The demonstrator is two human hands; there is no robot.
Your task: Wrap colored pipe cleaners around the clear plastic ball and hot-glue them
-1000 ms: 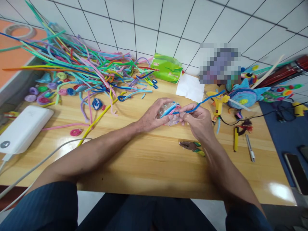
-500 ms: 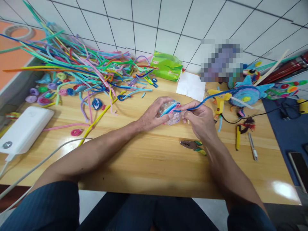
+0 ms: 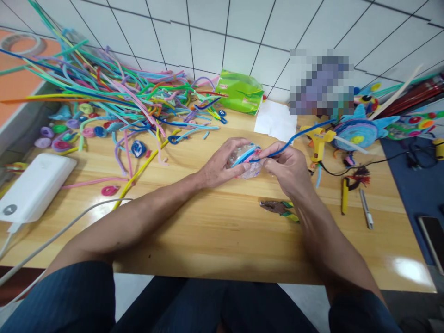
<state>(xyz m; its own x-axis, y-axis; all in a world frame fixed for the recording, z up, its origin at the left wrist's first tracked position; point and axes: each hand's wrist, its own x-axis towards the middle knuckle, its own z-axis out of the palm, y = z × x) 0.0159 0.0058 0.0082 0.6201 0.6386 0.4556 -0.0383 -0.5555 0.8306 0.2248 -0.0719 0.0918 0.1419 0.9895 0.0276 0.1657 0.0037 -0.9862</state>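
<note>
While my left hand [image 3: 220, 163] curls around the clear plastic piece [image 3: 249, 172], my right hand [image 3: 286, 162] pinches the blue pipe cleaner [image 3: 296, 135].
Over the table [image 3: 208, 226], I seem to be laying it along the coloured bands [image 3: 244, 156]; the next move likely calls for steady pressing.

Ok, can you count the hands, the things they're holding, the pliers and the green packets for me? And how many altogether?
Hands: 2, the left hand and the right hand
Held things: 2, a clear bumpy piece and a blue strip
Pliers: 1
Green packet: 1
Total: 6
</note>
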